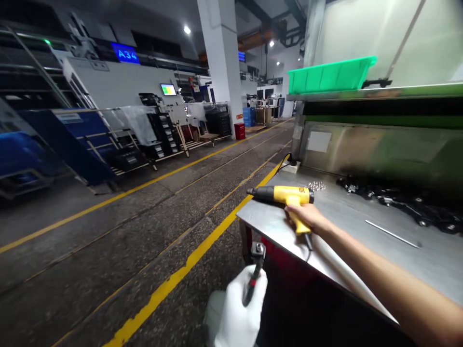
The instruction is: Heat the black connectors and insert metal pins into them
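My right hand [307, 215], bare, is closed around the handle of a yellow pistol-grip power tool [289, 194]. Its black barrel points left, over the corner of the metal workbench [340, 217], and a dark cord leaves the base of the handle. In a white glove, my left hand [244, 306] is closed on a slim black part [257, 262] with a red band and a metal nut or bolt head at its upper end. This hand is in front of the bench edge, lower than the tool and apart from it.
Small shiny metal pieces [316, 185] lie behind the power tool. Several black parts [405, 205] line the bench's back, with a thin metal rod [392, 233] nearer. A green bin [329, 76] sits on the shelf above. Left, a yellow-lined aisle [188, 202] passes carts [159, 130] and a pillar [222, 62].
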